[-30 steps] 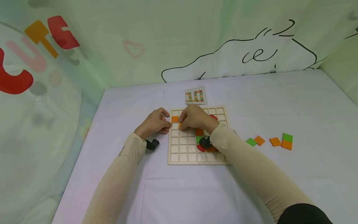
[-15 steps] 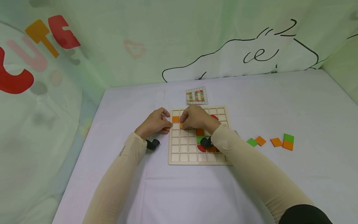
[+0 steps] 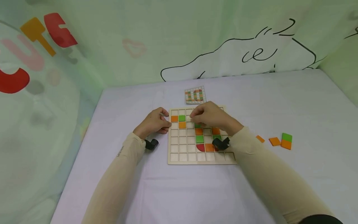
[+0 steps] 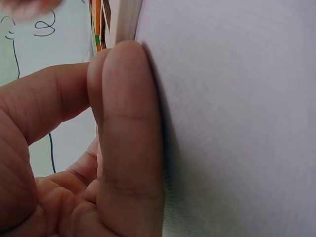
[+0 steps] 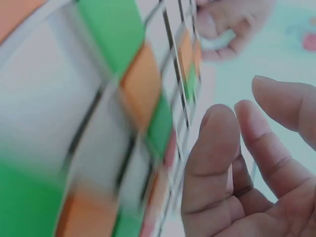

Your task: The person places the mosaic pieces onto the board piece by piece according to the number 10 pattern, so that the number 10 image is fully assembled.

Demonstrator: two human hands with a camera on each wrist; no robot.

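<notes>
In the head view, my left hand (image 3: 153, 122) stays at the left edge of a wooden grid board (image 3: 183, 158), fingertips against its side. Its fingers (image 4: 131, 89) sit right at the board's rim in the left wrist view. My right hand (image 3: 214, 115) hovers over the board's upper middle; in the right wrist view its thumb and fingers are apart with nothing between them. At the board's upper left lie an orange tile (image 3: 174, 118), a green tile (image 3: 181, 118) and another orange tile (image 3: 182, 125). The right hand and forearm cover part of the board's right side.
A small printed pattern card (image 3: 195, 94) lies behind the board. Loose on the cloth to the right are a green tile (image 3: 286, 137) touching an orange one (image 3: 286, 144), a separate orange tile (image 3: 275, 141), and one (image 3: 260, 138) partly behind the right sleeve.
My right hand has let go of the orange tile, which now lies in its cell, and has moved right, uncovering the green tile above it. The left hand has not moved.
</notes>
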